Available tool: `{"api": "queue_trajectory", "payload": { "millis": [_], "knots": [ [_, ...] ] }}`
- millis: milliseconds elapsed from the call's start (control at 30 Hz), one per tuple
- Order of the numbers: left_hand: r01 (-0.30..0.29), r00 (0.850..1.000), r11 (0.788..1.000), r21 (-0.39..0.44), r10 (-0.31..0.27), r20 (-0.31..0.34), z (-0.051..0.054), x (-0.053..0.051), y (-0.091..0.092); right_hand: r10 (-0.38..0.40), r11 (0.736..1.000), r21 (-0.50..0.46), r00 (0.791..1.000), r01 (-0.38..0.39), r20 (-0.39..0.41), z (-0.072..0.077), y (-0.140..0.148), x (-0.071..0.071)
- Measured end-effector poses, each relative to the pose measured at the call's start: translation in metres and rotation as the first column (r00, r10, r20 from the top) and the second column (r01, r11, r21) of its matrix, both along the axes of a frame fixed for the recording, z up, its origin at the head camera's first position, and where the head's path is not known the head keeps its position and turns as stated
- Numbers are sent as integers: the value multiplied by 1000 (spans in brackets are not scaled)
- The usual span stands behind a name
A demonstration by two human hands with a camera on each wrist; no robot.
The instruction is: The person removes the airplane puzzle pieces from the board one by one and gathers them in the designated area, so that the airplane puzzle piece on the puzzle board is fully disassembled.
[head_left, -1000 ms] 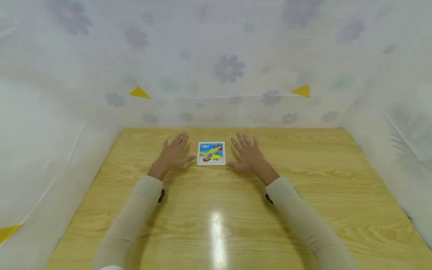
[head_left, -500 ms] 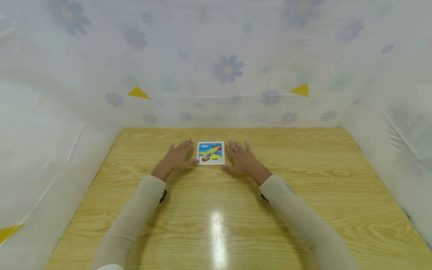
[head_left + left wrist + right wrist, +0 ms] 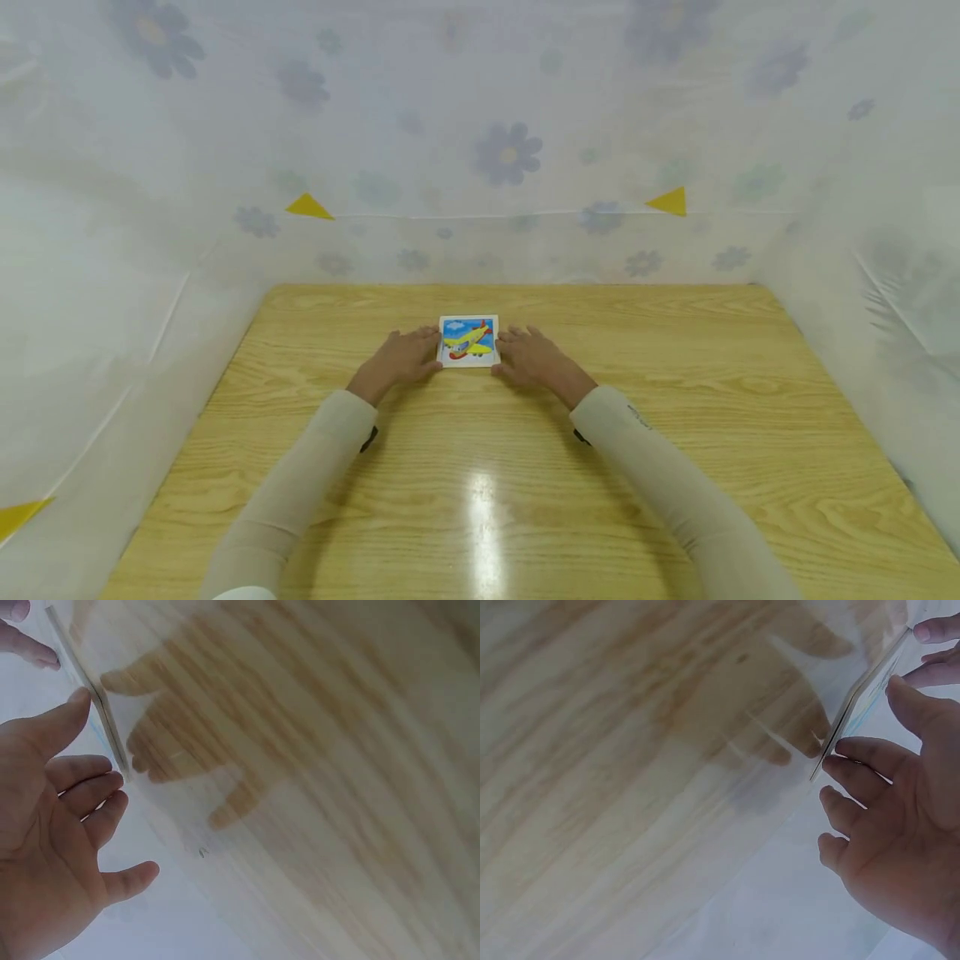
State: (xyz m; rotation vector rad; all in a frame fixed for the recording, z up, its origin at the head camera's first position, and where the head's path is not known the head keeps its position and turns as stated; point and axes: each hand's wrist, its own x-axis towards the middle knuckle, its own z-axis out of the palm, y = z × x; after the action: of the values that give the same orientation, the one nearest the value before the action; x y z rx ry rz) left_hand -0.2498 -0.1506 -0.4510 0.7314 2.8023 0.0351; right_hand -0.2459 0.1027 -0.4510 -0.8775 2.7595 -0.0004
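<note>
A small square picture board (image 3: 468, 340) lies flat near the table's far edge. It has a pale border and a yellow and red airplane on blue. My left hand (image 3: 401, 360) is at its left side, fingertips and thumb touching that edge. On the opposite side, my right hand (image 3: 534, 360) touches the right edge, its thumb by the near corner. In the left wrist view, the board (image 3: 101, 705) is a thin slab at the fingertips of the left hand (image 3: 52, 810). The right wrist view has the right hand (image 3: 900, 802) against the board's edge (image 3: 844, 712).
The glossy wood-grain table (image 3: 480, 450) reflects a bright light near its front. White flowered sheeting (image 3: 480, 108) encloses the back and both sides. Yellow triangles (image 3: 309, 206) mark the sheeting at the back and at the left.
Both hands have moved inward from either side, their spread fingers drawing closer together, and now meet the board's edges. The board has stayed in place.
</note>
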Motion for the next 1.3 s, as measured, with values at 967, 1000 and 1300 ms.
{"api": "queue_trajectory", "payload": {
  "millis": [967, 1000, 1300],
  "knots": [
    [36, 999, 998, -56, -38, -36, -1, 12, 12, 22, 999, -29, 1000, -22, 16, 2, 9, 14],
    [38, 998, 998, -55, -40, -38, 0, 13, 13, 22, 999, -36, 1000, -22, 16, 2, 10, 15],
    [42, 996, 996, -83, -48, -69, 2, 19, 24, 32, 999, -27, 999, -32, -1, 2, 15, 25]
  ]
}}
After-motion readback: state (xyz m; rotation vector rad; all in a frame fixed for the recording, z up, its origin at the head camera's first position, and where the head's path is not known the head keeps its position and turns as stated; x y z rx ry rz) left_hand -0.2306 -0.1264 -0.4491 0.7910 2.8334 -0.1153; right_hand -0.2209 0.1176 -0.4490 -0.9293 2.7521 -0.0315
